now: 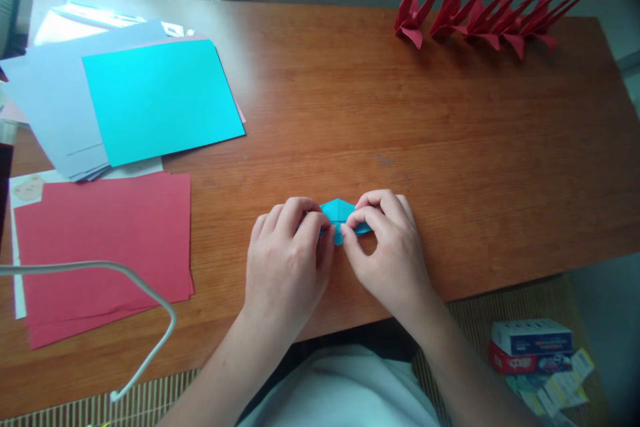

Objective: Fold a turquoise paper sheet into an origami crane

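A small folded piece of turquoise paper [339,211] lies near the table's front edge, between my two hands. My left hand [291,247] pinches its left side, fingers curled over it. On the right side, the thumb and fingers of my right hand [387,233] grip the same paper, its right tip showing below the fingers. A crease runs down the middle of the paper, and a small part sticks out toward me between my thumbs. Its outer left part is mostly hidden by my fingers.
Turquoise sheets [165,100] lie over pale sheets [55,100] at the back left, with red sheets [105,247] nearer. A grey cable [150,290] crosses the front left. Red folded cranes [493,20] stand in a row at the back right. Boxes [531,347] sit below the table.
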`<state>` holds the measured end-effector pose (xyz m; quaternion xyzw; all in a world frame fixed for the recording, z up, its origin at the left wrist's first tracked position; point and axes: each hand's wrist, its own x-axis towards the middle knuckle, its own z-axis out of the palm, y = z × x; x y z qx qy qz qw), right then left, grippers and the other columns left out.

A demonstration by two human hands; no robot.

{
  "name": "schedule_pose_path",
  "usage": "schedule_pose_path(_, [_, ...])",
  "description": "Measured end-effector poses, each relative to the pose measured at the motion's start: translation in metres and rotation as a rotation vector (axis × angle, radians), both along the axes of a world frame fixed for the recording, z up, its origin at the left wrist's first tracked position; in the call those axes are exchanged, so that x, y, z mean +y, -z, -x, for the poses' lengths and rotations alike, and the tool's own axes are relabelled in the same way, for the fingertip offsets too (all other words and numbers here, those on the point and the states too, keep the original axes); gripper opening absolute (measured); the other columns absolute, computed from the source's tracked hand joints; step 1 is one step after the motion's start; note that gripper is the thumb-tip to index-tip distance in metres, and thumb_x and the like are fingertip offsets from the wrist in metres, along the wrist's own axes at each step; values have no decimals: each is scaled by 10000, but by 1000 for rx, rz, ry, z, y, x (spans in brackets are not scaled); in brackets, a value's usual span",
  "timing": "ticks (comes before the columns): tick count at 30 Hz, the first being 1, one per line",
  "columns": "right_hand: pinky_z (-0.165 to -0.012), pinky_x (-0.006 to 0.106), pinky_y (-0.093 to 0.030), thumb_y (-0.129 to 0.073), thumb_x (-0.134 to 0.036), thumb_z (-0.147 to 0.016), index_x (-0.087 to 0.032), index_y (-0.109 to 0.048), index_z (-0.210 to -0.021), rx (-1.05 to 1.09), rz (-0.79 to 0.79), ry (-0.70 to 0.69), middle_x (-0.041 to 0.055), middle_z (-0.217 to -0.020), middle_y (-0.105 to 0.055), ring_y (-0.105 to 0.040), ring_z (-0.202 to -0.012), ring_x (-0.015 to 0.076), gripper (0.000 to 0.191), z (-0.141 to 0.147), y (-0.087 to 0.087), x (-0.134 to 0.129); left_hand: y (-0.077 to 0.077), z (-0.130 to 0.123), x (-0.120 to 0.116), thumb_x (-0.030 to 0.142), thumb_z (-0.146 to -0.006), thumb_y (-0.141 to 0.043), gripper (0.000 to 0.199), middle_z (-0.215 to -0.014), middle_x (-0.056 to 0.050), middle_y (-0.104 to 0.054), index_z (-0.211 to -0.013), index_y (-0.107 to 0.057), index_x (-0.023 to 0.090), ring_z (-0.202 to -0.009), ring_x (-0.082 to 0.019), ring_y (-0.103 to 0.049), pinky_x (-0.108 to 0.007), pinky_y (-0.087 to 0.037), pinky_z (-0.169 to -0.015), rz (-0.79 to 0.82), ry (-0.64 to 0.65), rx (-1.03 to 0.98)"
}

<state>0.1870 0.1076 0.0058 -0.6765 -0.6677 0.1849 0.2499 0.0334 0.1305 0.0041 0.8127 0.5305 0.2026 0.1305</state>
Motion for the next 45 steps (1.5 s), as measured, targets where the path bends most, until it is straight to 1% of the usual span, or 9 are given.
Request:
schedule_pose_path(9, [-842,414,-490,-657,-141,-842,-215,-598,-770,-27,-6,8,79,-1006,-617,-557,-946,257,119,2,0,0,-5,-1,0,257,-954,-576,116,-999,-69,-668,-858,-613,202,-866,-239,-594,-385,-423,-744,9,16,87])
schedule_pose_path(12, [-840,410,-490,-662,-144,-843,-212,-601,-772,-28,-5,9,79,-1006,-618,-558,-949,256,116,2,0,0,-5,-3,-1,285,-950,-593,126,-993,-65,-665,-851,-607,208,-870,-240,-596,-386,-421,-747,10,-7,86])
schedule_pose_path(22, [-843,413,-487,-663,-150,-848,-212,-595,-781,-34,-16,-3,75,-1006,-615,-551,-946,253,114,1,2,0,-3,-5,-3,269,-927,-609,92,-1002,-48,-670,-848,-599,223,-884,-245,-596,-393,-410,-752,29,-42,103])
schedule_pose_path(27, [-853,414,-489,-652,-166,-876,-211,-622,-900,-43,-38,-20,84,-1037,-622,-555,-964,261,59,0,3,-1,-3,-5,-3,265,-917,-620,76,-1010,-51,-660,-857,-597,225,-895,-249,-594,-396,-405,-762,31,-43,120])
schedule_pose_path(30, [-880,425,-482,-641,-188,-900,-210,-630,-967,-71,-70,-19,83,-1059,-636,-561,-983,265,72,-7,7,-6,-3,-6,-5,267,-925,-607,71,-1021,-54,-655,-870,-598,223,-900,-249,-598,-400,-405,-768,22,-48,135])
schedule_pose_path(34, [-908,449,-465,-615,-204,-931,-222,-641,-1025,-164,-129,14,77,-1062,-658,-576,-1002,275,100,-29,13,-15,-3,-8,-5,270,-941,-583,81,-1030,-60,-656,-884,-600,217,-905,-251,-605,-403,-402,-768,5,-49,152])
schedule_pose_path(38, [-895,436,-483,-622,-198,-935,-216,-644,-1074,-128,-189,11,84,-1044,-656,-585,-1005,270,142,-40,10,-19,-2,-9,-4,271,-942,-581,77,-1041,-65,-657,-895,-601,214,-913,-256,-608,-405,-400,-766,1,-45,162])
schedule_pose_path(42, [-895,422,-488,-613,-191,-944,-220,-637,-1060,-20,-232,-39,77,-1025,-650,-583,-989,253,123,-25,1,-12,-2,-9,-4,276,-941,-584,75,-1035,-69,-657,-899,-599,215,-912,-257,-604,-404,-398,-770,0,-46,162])
schedule_pose_path(45, [-879,422,-469,-602,-213,-953,-239,-639,-1052,-55,-152,-92,76,-1064,-643,-569,-996,257,109,-10,2,-6,-3,-8,-5,271,-938,-585,65,-1030,-71,-663,-904,-598,216,-912,-256,-601,-400,-396,-775,2,-54,164])
